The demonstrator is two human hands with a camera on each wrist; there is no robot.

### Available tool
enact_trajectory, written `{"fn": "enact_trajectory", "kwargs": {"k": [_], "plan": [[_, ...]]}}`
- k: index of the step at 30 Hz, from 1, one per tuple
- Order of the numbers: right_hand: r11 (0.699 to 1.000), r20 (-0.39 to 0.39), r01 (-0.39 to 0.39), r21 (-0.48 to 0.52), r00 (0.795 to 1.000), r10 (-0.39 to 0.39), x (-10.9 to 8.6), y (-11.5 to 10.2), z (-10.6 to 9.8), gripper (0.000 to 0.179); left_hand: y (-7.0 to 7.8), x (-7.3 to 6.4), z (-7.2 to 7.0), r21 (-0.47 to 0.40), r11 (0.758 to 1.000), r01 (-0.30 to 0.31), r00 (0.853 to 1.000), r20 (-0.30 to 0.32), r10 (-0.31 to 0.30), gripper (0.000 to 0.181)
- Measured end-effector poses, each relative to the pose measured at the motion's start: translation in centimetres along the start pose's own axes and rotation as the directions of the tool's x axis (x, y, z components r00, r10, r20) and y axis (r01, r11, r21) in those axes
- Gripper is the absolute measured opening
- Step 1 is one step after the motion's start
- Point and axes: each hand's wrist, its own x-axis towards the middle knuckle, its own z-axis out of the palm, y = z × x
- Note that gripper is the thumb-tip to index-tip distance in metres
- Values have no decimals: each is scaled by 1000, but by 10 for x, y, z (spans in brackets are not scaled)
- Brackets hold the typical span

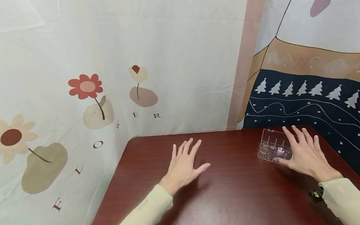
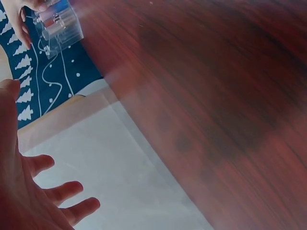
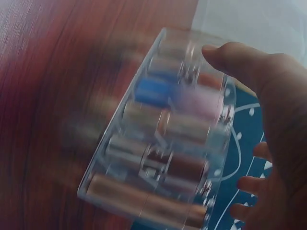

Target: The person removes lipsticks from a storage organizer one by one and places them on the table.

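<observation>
My left hand (image 1: 183, 164) hovers over the table on the left side, fingers spread and holding nothing. In the left wrist view its fingers (image 2: 67, 191) stay extended. Toward the back right stands a clear plastic organizer (image 3: 98, 148) with compartments, holding several cosmetic tubes, most like lipsticks. One tube, blue and pale pink (image 3: 156, 92), stands out among brownish ones. My right hand (image 1: 308, 157) is at the organizer's right side, fingers spread. In the right wrist view the thumb (image 3: 235, 57) overlaps one end of the organizer, while the other fingers stand apart from it.
The table (image 1: 231, 190) has a dark red wood-grain top. A white cloth (image 1: 180, 58) printed with flowers and letters hangs behind and to the left. At the right hangs a navy cloth (image 1: 288, 104) with white trees, close along the table's edge.
</observation>
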Motion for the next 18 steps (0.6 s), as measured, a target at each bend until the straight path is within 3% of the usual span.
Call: {"fn": "enact_trajectory", "kwargs": {"k": [7,18], "plan": [[998,51,-65,-2,997,65,-2,20,-5,144,15,12,6,-20,999,-48,999,2,48,95],[996,103,-88,22,991,85,-2,26,-5,131,36,30,25,-11,995,-95,995,28,95,89]]}}
